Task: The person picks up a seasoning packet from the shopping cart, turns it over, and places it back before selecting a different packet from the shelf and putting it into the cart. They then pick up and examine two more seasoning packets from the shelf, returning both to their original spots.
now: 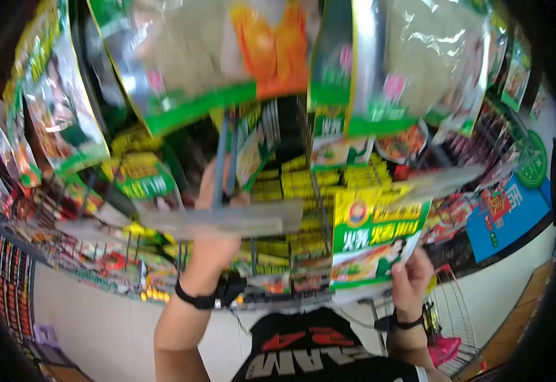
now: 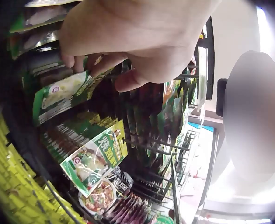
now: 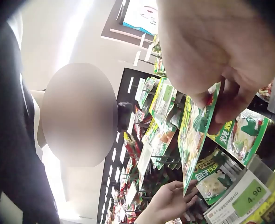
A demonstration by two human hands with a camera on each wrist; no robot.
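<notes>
My right hand (image 1: pixel 413 280) pinches a yellow-and-green seasoning packet (image 1: pixel 374 239) by its lower right edge, thumb on the front. From the right wrist view, the same packet (image 3: pixel 195 135) is seen nearly edge-on, its upper edge between thumb and fingers. My left hand (image 1: pixel 217 235) reaches in among the hanging packets, partly hidden behind a clear price-tag strip (image 1: pixel 227 219). Seen from the left wrist, that hand (image 2: pixel 132 42) has its thumb apart from the fingers, and the fingertips overlap a green packet (image 2: pixel 65 93) on the rack.
Large packets (image 1: pixel 195 63) hang close in front at the top. Metal hooks (image 1: pixel 220 159) and price tags (image 3: pixel 247 200) stick out from the rack. Stacked yellow packets (image 1: pixel 300 184) fill the middle. A shopping cart (image 1: pixel 459 305) stands at the lower right, a blue sign (image 1: pixel 510 216) above it.
</notes>
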